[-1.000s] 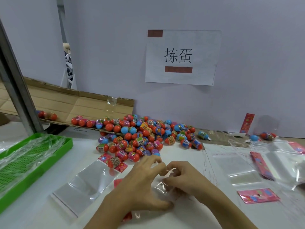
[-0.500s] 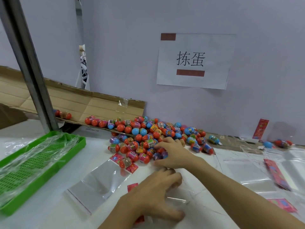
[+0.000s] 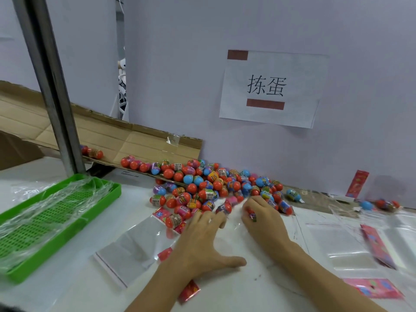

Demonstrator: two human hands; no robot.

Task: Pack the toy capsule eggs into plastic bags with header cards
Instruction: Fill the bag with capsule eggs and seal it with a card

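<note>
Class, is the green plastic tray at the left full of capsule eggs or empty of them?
Empty of eggs: the green plastic tray shows only crumpled clear film over its perforated floor.

A heap of capsule eggs (image 3: 216,188) lies at the back of the desk (image 3: 67,289), against the wall (image 3: 270,154), spilling from a flattened cardboard sheet (image 3: 135,143) to its left. Before the heap, the left hand (image 3: 202,242) rests on a plastic bag (image 3: 135,248), beside the right hand (image 3: 263,217), which lies at the heap's near edge. A tray (image 3: 108,194) sits at far left, before a metal post (image 3: 51,86). More bags (image 3: 337,244) and header cards (image 3: 373,287) lie to the right. A paper sign (image 3: 270,88) hangs on the wall above the heap.
</note>
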